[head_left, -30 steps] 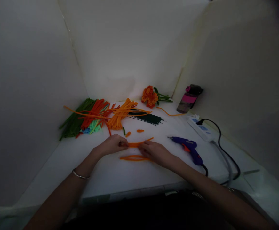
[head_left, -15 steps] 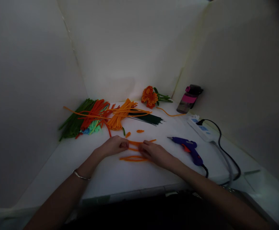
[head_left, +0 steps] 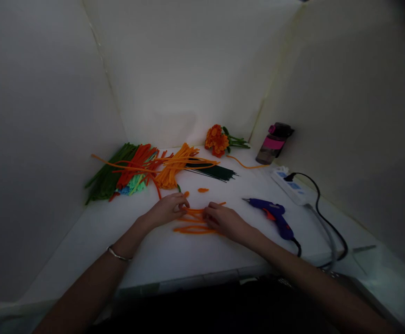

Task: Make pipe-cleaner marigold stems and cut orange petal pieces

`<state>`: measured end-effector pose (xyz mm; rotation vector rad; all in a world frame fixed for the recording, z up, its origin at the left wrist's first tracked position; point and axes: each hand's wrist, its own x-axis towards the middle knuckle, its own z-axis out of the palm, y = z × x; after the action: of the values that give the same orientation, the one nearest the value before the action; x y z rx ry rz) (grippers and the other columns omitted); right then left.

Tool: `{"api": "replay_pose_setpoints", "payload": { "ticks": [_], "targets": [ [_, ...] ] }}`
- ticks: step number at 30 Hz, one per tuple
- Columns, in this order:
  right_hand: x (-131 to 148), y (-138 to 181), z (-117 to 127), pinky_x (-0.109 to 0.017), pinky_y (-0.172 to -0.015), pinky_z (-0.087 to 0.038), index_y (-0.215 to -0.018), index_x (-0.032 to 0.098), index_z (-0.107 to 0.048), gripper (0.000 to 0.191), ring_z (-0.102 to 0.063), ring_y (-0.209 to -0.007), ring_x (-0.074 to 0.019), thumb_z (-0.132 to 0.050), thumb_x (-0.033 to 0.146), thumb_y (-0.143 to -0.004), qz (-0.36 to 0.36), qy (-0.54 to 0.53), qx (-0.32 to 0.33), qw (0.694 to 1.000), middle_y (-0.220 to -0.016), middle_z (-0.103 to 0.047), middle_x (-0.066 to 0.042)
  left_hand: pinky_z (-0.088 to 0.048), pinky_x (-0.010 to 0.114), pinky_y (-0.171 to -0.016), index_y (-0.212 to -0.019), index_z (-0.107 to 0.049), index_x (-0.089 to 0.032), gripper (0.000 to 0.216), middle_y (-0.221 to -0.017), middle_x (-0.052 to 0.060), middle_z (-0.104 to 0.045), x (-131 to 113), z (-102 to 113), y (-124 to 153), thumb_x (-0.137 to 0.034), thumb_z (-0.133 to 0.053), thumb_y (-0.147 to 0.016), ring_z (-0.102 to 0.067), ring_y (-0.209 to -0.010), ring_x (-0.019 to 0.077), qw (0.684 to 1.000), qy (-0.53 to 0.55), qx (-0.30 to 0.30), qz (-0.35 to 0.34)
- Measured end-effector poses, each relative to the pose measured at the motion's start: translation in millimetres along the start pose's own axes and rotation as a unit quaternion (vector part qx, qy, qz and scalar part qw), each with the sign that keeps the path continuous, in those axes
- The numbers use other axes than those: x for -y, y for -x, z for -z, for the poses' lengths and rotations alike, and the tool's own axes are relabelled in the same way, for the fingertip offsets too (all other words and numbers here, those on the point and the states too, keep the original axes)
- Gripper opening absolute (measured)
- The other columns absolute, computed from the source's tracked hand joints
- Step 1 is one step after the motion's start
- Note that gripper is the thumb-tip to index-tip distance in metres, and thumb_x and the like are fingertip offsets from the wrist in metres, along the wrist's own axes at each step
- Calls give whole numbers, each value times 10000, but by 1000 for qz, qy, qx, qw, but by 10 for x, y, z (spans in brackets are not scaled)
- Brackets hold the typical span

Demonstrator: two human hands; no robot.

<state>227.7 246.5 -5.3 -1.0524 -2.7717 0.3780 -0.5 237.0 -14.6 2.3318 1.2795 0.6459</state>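
Between my two hands runs an orange pipe cleaner, low over the white table. My left hand pinches its left end, with thumb and fingertips curled. My right hand is closed around its other part, and a short tip sticks out beyond the knuckles. Just below lie more orange pipe cleaners, bent into a long narrow loop, partly under my right hand. Two small orange twisted pieces rest beyond my hands; one piece shows whole, the other is half hidden by my left fingers.
Bundles of green, red and orange pipe cleaners lie at the back left, beside dark green stems. Behind is an orange flower bouquet. On the right are a blue glue gun, a power strip and a bottle.
My left hand has shifted slightly up and its fingers have loosened a little. More orange strands now show between my hands. My right hand has barely moved.
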Motion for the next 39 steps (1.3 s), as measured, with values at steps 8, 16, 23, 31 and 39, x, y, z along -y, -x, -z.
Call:
{"api": "replay_pose_setpoints", "payload": {
  "ticks": [8, 16, 23, 31, 39],
  "targets": [
    [-28, -1, -3, -229, -604, -368, -951, 184, -575, 163, -549, -707, -138, -445, 173, -852, -17, -8, -14, 1000, -895, -602, -46, -400, 242, -673, -803, -636, -168, 87, -836, 36, -572, -25, -22, 11, -174, -549, -804, -548, -766, 162, 999, -16, 34, -37],
    [-14, -45, 95, -214, -590, -358, -942, 204, -590, 151, -558, -697, -128, -471, 205, -850, -33, 8, -5, 999, -886, -611, -28, -409, 247, -707, -799, -638, -166, 92, -904, 51, -579, -14, 7, 19, -202, -555, -813, -564, -831, 175, 997, -28, 52, -48],
    [-23, -129, 98, -223, -547, -323, -878, 181, -608, 159, -566, -686, -142, -451, 194, -856, -61, 36, -3, 998, -876, -606, -52, -353, 309, -790, -861, -630, -182, 123, -906, 47, -589, -66, 34, 35, -270, -572, -797, -544, -903, 208, 995, -51, 61, -58],
    [-65, -143, 158, -212, -581, -352, -898, 190, -592, 126, -562, -714, -129, -477, 200, -847, -43, 23, 1, 999, -877, -609, -32, -271, 407, -890, -949, -573, -211, 476, -1000, 38, -574, -250, -7, 76, -524, -694, -612, -508, -963, 259, 988, -88, 87, -93],
    [-290, -287, 210, -223, -563, -357, -869, 184, -606, 112, -562, -698, -144, -512, 197, -811, -54, 28, 12, 998, -872, -633, -50, -288, 412, -975, -1289, -356, -188, 670, -1283, 118, -437, -228, -153, 36, -356, -640, -707, -374, -1190, 288, 988, -119, 43, -87]
  ]
}}
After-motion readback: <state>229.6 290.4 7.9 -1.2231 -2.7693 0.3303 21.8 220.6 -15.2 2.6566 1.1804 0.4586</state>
